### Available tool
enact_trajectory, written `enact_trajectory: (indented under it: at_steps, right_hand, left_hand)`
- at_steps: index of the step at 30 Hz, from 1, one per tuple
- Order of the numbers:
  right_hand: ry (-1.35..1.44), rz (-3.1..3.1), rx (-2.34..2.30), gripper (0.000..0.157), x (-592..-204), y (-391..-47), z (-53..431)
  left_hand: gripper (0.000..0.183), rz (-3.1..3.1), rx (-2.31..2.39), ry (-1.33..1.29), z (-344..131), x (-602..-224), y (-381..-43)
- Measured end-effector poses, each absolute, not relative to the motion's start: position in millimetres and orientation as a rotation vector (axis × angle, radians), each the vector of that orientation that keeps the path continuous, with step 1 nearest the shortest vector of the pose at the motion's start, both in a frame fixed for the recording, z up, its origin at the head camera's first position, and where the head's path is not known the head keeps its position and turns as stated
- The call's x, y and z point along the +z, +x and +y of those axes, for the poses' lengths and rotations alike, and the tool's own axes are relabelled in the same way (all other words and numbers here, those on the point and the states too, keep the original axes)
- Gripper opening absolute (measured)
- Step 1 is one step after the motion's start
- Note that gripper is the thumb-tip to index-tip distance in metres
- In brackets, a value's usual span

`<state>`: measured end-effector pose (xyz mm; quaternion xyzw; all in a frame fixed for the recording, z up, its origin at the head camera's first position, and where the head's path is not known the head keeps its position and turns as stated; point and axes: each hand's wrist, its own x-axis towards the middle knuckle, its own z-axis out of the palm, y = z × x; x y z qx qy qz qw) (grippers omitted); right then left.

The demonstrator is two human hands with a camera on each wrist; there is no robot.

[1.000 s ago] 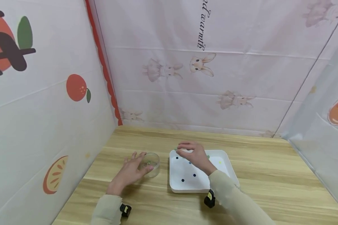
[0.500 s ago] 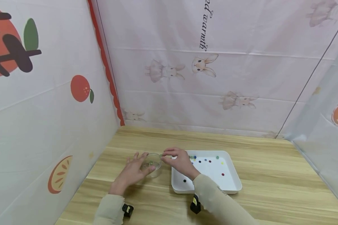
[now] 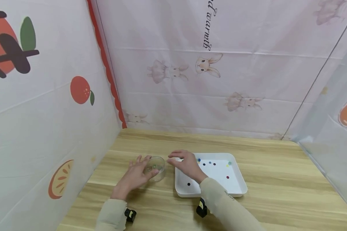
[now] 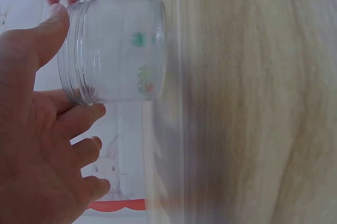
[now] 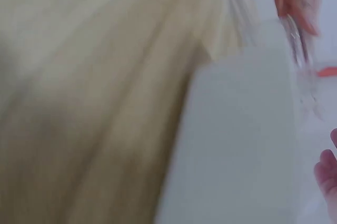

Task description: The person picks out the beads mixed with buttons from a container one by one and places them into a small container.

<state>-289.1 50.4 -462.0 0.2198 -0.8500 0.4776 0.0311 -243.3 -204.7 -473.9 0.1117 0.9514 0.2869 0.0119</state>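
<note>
Currently the left hand [image 3: 134, 175] grips a clear plastic jar [image 4: 110, 50] near its rim, thumb to one side, fingers to the other. Jar upright on the wood-grain surface [image 3: 280, 179], just left of a white tray [image 3: 215, 184]. Inside, near the base: a green bead [image 4: 139, 39] and paler ones. Right hand [image 3: 188, 165] over the tray's far left part, beside the jar, thumb and forefinger tips parted. In the tray: a red bead [image 3: 227, 177], a black bead [image 3: 189, 184], others scattered.
</note>
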Motion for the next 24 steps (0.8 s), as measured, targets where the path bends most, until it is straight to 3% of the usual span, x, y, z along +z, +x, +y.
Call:
enact_trajectory:
  at_steps: [8,15,24]
  right_hand:
    - [0.622,-2.772,1.093,0.022,-436,-308,128]
    - [0.431,-2.862,0.836,0.020,-436,-312,207]
    - [0.403,-2.904,0.723,0.012,-448,-301,244]
  left_hand:
    - [0.088,2.957,0.889,0.349,-206,-475,-244]
    - [0.089,2.961,0.883,0.360,-208,-477,-246]
    - [0.087,2.970,0.890,0.373,-208,-476,-246]
